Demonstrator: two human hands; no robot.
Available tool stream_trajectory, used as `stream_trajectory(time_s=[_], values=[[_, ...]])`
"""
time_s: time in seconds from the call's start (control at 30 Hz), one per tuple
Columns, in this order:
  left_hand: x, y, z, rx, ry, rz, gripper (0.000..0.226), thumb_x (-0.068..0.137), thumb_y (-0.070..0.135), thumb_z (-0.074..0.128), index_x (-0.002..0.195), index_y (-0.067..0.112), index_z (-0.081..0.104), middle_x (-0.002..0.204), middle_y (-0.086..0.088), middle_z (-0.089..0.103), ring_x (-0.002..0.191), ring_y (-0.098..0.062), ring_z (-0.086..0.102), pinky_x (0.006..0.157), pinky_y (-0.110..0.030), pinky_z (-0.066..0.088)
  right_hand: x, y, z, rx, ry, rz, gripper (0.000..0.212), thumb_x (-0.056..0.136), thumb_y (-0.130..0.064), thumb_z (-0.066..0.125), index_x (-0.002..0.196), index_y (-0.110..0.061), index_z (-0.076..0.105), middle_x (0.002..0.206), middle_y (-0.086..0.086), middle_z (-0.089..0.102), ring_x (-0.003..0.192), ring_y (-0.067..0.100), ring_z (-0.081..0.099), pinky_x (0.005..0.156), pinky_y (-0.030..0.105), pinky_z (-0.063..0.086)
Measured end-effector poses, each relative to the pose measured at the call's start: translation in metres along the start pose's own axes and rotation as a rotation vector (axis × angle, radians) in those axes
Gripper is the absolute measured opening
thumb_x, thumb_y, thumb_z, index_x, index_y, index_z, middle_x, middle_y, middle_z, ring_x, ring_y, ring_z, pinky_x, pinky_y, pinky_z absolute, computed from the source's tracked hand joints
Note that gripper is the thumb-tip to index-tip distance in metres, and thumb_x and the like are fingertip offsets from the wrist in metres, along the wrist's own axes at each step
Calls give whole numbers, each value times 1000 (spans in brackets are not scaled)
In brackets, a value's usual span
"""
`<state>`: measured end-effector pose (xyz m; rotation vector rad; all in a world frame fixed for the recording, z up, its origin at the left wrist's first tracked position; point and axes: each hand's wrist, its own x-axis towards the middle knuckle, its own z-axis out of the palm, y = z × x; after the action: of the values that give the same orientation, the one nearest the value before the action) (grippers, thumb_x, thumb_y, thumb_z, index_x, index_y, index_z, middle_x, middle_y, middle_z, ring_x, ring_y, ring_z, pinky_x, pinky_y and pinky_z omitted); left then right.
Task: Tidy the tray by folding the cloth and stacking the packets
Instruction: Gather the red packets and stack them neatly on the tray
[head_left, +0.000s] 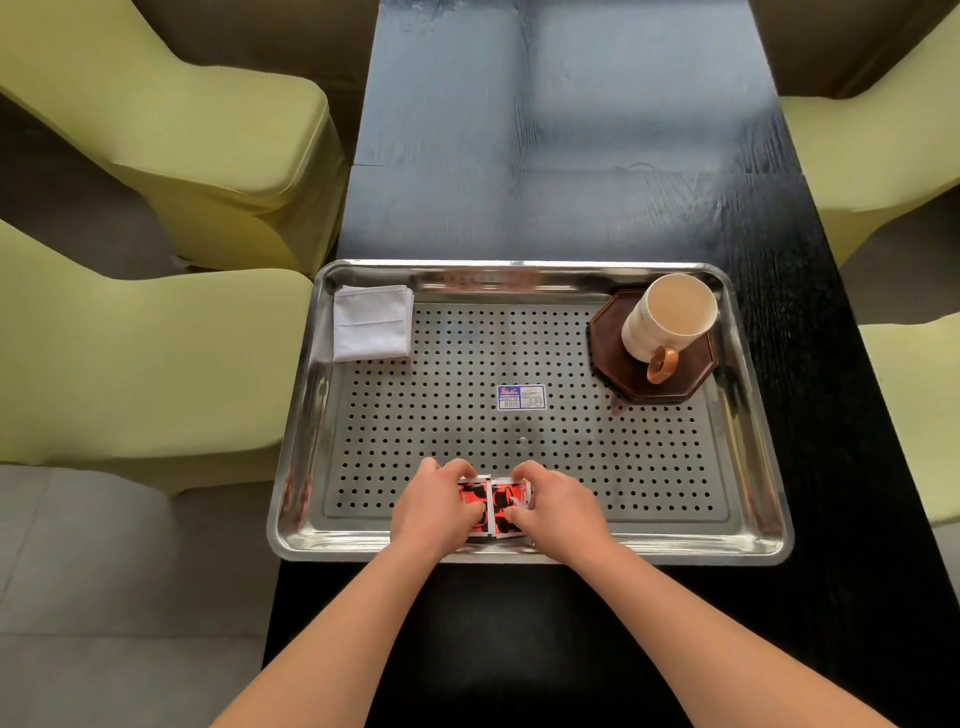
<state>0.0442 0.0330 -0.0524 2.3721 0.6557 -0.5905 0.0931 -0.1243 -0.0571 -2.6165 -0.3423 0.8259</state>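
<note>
Gripping the red-and-black packets (498, 505) from both sides with left hand (432, 509) and right hand (558, 512), fingers curled round them, at the near edge of the steel tray (758, 543). Farther out, folded white cloth (371, 322) in far-left corner; mug (667, 317) on brown coaster (618, 364) far-right.
</note>
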Motion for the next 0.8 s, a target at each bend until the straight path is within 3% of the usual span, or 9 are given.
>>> stream_trajectory(time_s=[0.23, 0.43, 0.8], values=[[-6, -2, 1, -67, 46, -5, 51, 88, 38, 63, 136, 30, 47, 121, 0, 50, 93, -15, 56, 73, -27, 44, -4, 2, 0, 30, 30, 16, 45, 87, -41, 67, 127, -28, 52, 104, -6, 67, 92, 15, 62, 76, 31, 51], [-12, -5, 2, -134, 95, -17, 49, 89, 27, 62, 137, 22, 51, 117, 1, 55, 97, -13, 57, 82, -28, 50, -7, 3, 1, 24, 51, 41, 36, 90, -37, 65, 121, -23, 53, 96, -6, 66, 87, 14, 63, 76, 35, 55], [-19, -4, -1, -203, 110, -3, 51, 88, 19, 62, 138, 23, 51, 113, 2, 59, 98, -14, 57, 84, -27, 47, -12, 3, 2, 120, 84, 31, 44, 90, -32, 67, 130, -20, 53, 101, -7, 57, 91, 10, 53, 77, 24, 42]])
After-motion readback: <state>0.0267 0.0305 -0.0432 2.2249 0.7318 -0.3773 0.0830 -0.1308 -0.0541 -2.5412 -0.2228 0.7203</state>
